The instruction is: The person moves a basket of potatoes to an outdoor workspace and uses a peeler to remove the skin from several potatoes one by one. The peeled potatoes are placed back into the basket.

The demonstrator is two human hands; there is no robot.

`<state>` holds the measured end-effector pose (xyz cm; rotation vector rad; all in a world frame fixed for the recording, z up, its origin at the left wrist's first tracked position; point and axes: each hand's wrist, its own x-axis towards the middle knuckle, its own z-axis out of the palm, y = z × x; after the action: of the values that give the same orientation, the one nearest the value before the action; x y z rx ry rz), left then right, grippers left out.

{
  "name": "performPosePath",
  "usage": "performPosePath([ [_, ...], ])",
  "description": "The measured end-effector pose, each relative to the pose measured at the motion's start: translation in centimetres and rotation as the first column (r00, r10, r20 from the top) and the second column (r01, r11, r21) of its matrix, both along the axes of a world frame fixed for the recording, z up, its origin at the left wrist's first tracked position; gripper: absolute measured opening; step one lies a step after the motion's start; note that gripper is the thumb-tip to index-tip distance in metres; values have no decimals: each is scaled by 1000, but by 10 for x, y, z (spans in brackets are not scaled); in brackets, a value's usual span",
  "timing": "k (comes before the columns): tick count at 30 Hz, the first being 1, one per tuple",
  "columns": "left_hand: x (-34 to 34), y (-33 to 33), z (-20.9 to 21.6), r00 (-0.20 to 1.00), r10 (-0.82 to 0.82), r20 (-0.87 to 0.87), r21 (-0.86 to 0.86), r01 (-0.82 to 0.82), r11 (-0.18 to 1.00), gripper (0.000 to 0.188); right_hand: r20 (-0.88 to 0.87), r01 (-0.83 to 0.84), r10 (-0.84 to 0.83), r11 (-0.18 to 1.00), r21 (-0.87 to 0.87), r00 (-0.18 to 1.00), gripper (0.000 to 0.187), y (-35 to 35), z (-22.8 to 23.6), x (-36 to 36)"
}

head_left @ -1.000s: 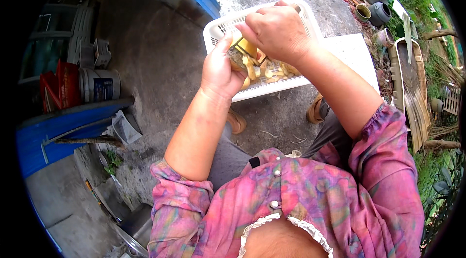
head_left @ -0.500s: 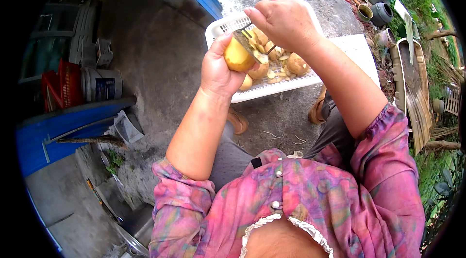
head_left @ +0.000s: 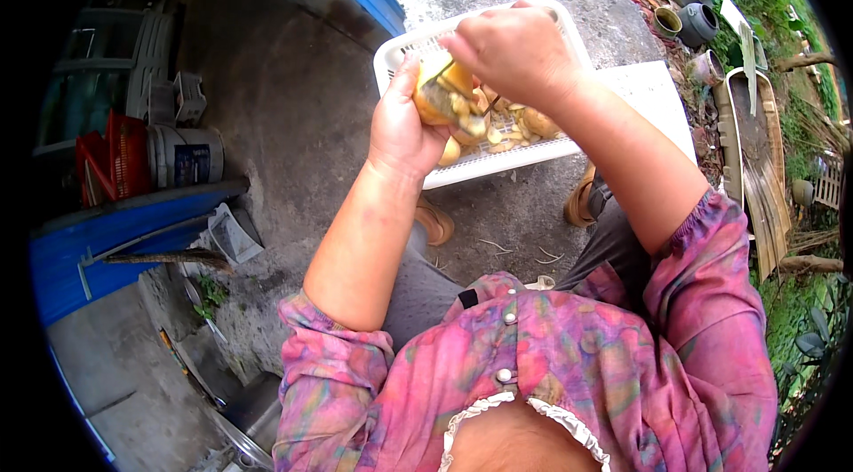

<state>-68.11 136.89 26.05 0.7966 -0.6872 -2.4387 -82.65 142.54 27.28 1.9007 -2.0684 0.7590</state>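
Closed round a yellow, mostly peeled potato (head_left: 457, 77), my left hand (head_left: 397, 130) holds it over the near left side of a white plastic basket (head_left: 506, 161). My right hand (head_left: 515, 50) is closed on a peeler (head_left: 492, 103) with thin dark arms; its handle is hidden in the fist. The peeler's wide blade lies across the potato, and strips of peel hang about it. Below in the basket are brown unpeeled potatoes (head_left: 538, 123) and loose peelings (head_left: 499, 136), partly covered by my right hand and forearm.
A white board (head_left: 653, 99) sits under the basket's right side. My sandalled feet and knees are just below it. Pots (head_left: 698, 25) and a long trough (head_left: 751, 143) line the right edge. At left stand a red crate (head_left: 124, 152) and a white bucket (head_left: 191, 155).
My right hand has moved slightly left and down, taking the peeler across the potato. The potato has turned in my left hand, and more peel shows at the blade.
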Motion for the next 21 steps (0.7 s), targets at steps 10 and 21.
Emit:
performPosePath([
  [10, 11, -4, 8, 984, -175, -32, -46, 174, 984, 38, 19, 288, -291, 954, 80, 957, 37, -5, -20, -53],
  [21, 6, 1, -2, 997, -38, 68, -72, 42, 997, 35, -74, -37, 25, 985, -166, 997, 26, -5, -14, -7],
])
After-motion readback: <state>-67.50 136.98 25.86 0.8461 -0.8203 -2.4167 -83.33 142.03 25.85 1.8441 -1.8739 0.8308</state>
